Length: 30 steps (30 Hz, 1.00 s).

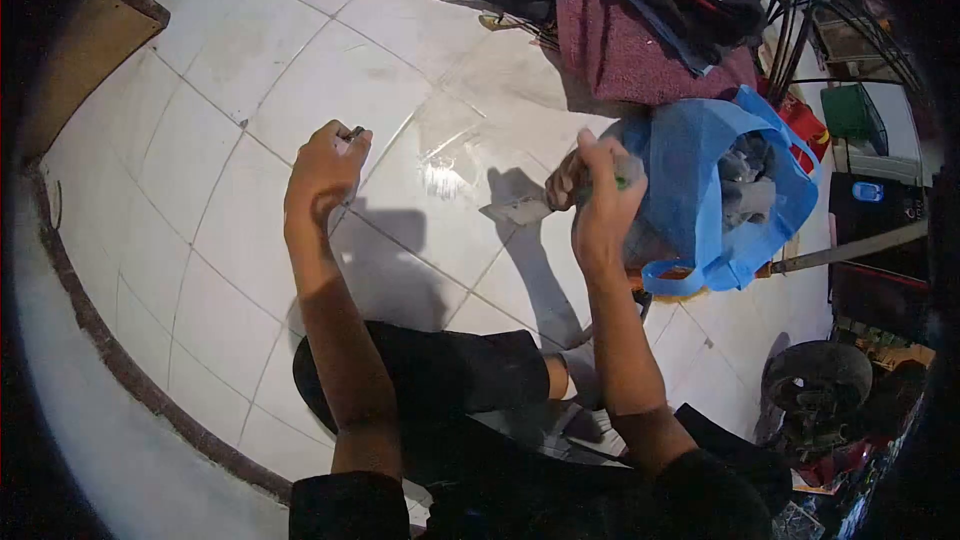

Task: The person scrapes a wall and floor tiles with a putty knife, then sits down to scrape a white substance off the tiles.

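The person sits on the white tiled floor point(250, 140), both arms stretched out in front. The left hand point(322, 172) is curled into a loose fist around a small dark object point(354, 132) that pokes out above the knuckles; what it is cannot be told. The right hand point(604, 195) is closed around the handle of a flat-bladed tool point(520, 208), its metal blade pointing left, low over the tiles. Just beside that hand stands an open blue bag point(715, 180), stuffed with grey items.
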Tool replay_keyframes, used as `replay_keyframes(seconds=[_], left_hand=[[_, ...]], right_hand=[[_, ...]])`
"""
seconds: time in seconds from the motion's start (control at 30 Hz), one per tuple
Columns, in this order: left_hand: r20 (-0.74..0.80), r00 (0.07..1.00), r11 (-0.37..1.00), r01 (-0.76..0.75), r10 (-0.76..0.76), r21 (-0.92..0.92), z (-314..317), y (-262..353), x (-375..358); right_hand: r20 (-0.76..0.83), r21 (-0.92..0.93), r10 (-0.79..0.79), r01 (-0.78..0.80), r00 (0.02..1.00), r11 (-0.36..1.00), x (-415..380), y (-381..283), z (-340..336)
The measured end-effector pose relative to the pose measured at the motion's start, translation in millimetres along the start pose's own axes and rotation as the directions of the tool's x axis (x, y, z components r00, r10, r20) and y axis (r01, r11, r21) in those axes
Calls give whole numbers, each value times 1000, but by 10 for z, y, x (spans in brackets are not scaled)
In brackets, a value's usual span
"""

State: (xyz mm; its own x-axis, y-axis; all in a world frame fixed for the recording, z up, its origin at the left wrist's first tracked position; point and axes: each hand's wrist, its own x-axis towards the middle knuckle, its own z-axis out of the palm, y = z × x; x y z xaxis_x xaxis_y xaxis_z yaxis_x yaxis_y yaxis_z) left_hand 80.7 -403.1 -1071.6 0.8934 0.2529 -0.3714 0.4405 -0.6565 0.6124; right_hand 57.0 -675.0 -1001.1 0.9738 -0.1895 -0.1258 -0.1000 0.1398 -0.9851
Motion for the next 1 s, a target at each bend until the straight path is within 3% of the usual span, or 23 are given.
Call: replay_keyframes(seconds=[0.1, 0.2, 0.23, 0.33, 0.4, 0.43, 0.53, 0.57, 0.67, 0.7, 0.83, 1.0], left_hand=[[35, 999, 999, 21, -20, -25, 31, -26, 21], [29, 999, 999, 41, -41, -14, -2, 61, -70], [24, 999, 999, 37, -37, -11, 9, 69, -86], [-25, 1000, 1000, 18, -18, 9, 96, 36, -71], [-30, 999, 1000, 17, -16, 18, 121, 62, -91], [-21, 1000, 1000, 22, -22, 21, 113, 79, -114], [-4, 1000, 1000, 5, -4, 16, 137, -18, -80], [15, 1000, 1000, 16, -16, 20, 113, 5, -110], [16, 999, 999, 37, -37, 10, 52, 54, -175], [25, 998, 998, 59, -59, 4, 29, 70, -184], [-28, 999, 999, 38, -38, -10, 38, 1, -180], [-51, 997, 997, 54, -56, -47, -34, -69, -149]], right_hand=[[103, -471, -259, 276, 960, 838, -127, 202, -367], [250, -647, -126, 262, 960, 716, -461, 24, -664], [411, -610, -206, 436, 888, 662, -549, 63, -772], [538, -633, -91, 473, 838, 612, -1035, -2, -814], [495, -692, 53, 356, 868, 628, -1278, 50, -828], [534, -724, 101, 392, 840, 568, -1313, 117, -869], [418, -813, 44, 351, 908, 465, -1386, 270, -868], [409, -809, 93, 314, 908, 496, -1385, 297, -897], [331, -906, 313, 208, 890, 369, -1361, 302, -899], [349, -909, 246, 262, 904, 325, -1364, 328, -891], [310, -950, 356, 277, 882, 141, -1272, 279, -787], [346, -929, 435, 368, 831, 36, -1025, 74, -468]])
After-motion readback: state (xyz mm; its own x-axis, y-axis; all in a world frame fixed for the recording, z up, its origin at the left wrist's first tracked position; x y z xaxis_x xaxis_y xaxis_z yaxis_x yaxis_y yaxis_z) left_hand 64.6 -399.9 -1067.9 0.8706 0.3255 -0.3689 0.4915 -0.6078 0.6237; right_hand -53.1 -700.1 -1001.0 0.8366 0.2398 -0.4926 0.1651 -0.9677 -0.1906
